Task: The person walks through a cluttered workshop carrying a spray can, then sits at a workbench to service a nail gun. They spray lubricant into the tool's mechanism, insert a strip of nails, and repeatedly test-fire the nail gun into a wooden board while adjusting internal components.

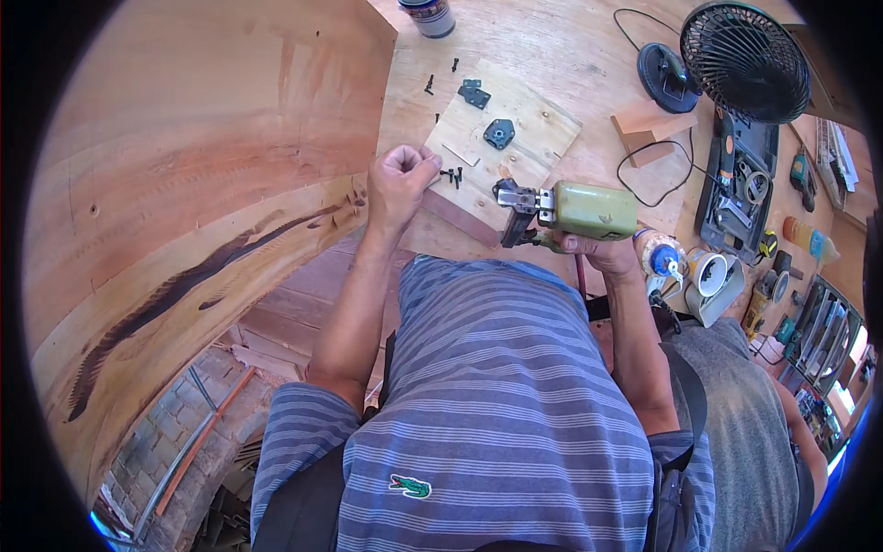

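The left hand is pinched shut at the edge of a small plywood square, its fingertips closed on something too small to make out, just beside a few loose black screws. The right hand grips a green power drill whose nose points left over the square's near edge. On the square lie a black hinge and a black bracket. A black fan stands farther right on the worktop.
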Demonstrator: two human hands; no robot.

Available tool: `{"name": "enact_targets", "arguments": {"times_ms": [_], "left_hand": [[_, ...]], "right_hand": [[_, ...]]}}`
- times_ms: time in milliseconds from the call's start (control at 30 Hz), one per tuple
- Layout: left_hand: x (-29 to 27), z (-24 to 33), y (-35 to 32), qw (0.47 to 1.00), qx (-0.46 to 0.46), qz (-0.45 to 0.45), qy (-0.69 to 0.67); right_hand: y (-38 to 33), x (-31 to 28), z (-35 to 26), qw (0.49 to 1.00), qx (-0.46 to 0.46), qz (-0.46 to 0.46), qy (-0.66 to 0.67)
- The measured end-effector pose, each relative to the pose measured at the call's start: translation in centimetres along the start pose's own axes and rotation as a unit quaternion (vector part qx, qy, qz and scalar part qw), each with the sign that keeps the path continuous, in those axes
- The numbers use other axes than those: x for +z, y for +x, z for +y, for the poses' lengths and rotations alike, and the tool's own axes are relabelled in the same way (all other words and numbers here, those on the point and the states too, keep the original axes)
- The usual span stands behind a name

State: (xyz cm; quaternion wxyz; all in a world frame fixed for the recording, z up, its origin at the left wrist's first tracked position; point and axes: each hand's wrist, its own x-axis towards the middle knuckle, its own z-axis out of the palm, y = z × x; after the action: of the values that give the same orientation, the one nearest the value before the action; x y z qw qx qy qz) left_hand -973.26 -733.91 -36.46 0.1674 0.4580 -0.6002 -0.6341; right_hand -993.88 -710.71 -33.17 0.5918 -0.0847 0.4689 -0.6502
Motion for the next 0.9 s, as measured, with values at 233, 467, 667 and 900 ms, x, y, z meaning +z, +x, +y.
{"name": "enact_targets", "arguments": {"times_ms": [233, 467, 667, 900], "left_hand": [[-0.5, -2.0, -0.9, 0.936, 0.192, 0.055, 0.288], [0.5, 0.2, -2.0, 0.998, 0.032, -0.010, 0.054], [2.3, 4.3, -3.3, 0.998, 0.046, -0.043, -0.021], [2.8, 6.0, -3.9, 0.996, 0.037, -0.077, -0.021]], "right_hand": [[-0.3, -0.2, 0.1, 1.000, -0.013, -0.005, -0.005], [-0.3, -0.8, 0.2, 1.000, 0.001, -0.020, -0.014], [-0.6, -1.1, 0.5, 0.998, 0.005, -0.043, -0.046], [-0.4, -0.9, 1.5, 0.995, -0.008, 0.008, 0.096]]}}
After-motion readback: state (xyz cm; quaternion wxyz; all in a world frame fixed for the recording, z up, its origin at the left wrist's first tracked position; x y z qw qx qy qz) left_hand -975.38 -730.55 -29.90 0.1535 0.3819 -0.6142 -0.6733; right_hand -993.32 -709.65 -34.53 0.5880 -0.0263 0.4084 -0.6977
